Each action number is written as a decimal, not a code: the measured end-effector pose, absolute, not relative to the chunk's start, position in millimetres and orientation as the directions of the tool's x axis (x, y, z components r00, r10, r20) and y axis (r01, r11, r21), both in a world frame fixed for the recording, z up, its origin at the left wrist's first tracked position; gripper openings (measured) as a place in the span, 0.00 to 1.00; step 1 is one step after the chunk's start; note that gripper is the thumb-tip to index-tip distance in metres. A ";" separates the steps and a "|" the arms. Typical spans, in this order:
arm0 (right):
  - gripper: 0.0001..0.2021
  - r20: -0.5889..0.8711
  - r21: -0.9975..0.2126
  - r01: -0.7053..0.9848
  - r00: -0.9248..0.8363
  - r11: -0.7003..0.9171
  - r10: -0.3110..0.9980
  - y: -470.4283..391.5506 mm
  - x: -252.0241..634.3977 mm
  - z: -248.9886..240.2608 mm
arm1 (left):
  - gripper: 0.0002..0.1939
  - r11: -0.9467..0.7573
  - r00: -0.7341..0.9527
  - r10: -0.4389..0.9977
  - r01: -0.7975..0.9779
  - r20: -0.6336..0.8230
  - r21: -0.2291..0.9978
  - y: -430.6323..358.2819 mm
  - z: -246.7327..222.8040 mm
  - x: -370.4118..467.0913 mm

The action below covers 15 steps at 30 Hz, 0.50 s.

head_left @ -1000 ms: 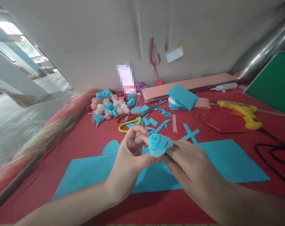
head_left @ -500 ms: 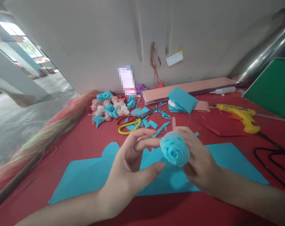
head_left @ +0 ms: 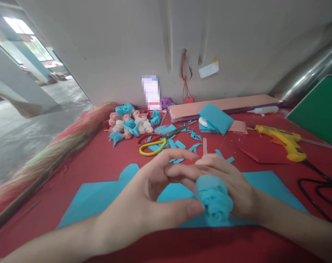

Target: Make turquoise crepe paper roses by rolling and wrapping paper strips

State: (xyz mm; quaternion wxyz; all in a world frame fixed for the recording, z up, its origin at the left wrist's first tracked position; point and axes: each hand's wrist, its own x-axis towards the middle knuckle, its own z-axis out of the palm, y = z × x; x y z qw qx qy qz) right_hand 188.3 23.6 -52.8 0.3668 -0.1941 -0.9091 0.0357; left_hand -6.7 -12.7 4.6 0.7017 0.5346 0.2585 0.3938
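A: What is at the far left?
B: A long bundle of red and pale fibres (head_left: 72, 146) runs along the edge of a red table (head_left: 155, 244). Next to it, a wide blue sheet (head_left: 97, 199) lies flat, reaching across beneath both hands.

A: And behind the sheet?
B: A pile of small flowers (head_left: 130, 122) in blue, pink and white, then scissors (head_left: 166, 138) with one red and one yellow handle, lying among blue scraps (head_left: 179, 144).

A: Where are the hands?
B: The left hand (head_left: 146, 204) comes first, its thumb and fingers spread in a wide curve. To its right is the blue paper flower (head_left: 215, 197), between the two hands and above the sheet, its rolled centre tipped down toward the wearer. The left thumb tip is right at its near left side; I can't tell whether it presses. The right hand (head_left: 237, 186) is closed on the flower from behind, its grip partly hidden.

A: Anything further right?
B: A yellow glue gun (head_left: 288, 142) lies on the table, before a green board (head_left: 319, 111).
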 end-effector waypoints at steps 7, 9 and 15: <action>0.16 0.642 -0.112 0.323 -0.698 0.940 0.316 20.8 187.2 -42.0 | 0.30 0.002 0.576 0.813 -0.152 0.087 0.988 -12.2 5.3 -8.6; 0.17 0.670 -0.075 0.319 -0.685 0.945 0.284 22.1 186.5 -41.1 | 0.32 -0.016 0.579 0.812 -0.107 0.075 0.994 -11.3 5.8 -8.0; 0.20 0.720 0.034 0.312 -0.666 0.950 0.193 27.3 186.6 -42.5 | 0.32 0.044 0.583 0.812 -0.115 0.032 0.992 -10.9 4.9 -6.4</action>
